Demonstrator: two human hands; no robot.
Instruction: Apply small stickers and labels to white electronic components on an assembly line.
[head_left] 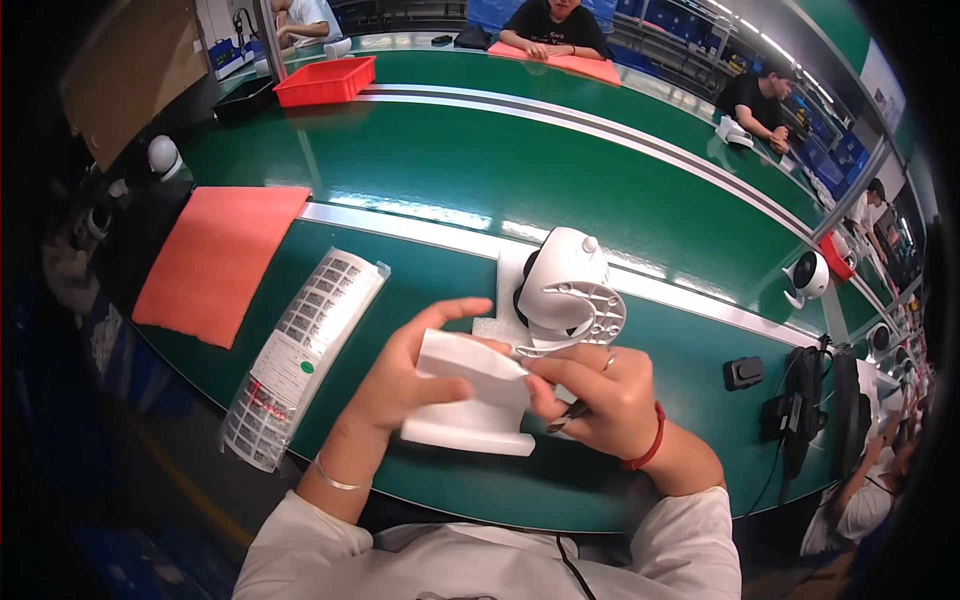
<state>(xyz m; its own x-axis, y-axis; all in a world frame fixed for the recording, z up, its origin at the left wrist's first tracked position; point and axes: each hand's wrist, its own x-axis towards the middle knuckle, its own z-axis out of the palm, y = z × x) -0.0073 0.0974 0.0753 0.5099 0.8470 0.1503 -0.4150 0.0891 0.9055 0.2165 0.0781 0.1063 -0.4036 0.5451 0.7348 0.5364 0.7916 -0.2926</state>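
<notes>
Left hand (pixel 385 385) grips, right hand (pixel 612 405) pinches white folded piece (pixel 495 400) above green workbench (pixel 690 335); co-workers (pixel 555 32) at far side. Red tray (pixel 330 92) far left; black tray (pixel 246 100) beside it.

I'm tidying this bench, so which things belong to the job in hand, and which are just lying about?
Probably the job:
curled white sheet, at both hands
metal tool, mostly hidden by the right hand
white camera unit, just ahead
possibly the label sheet

Apparently lying about:
orange mat
small black block
red tray
</notes>
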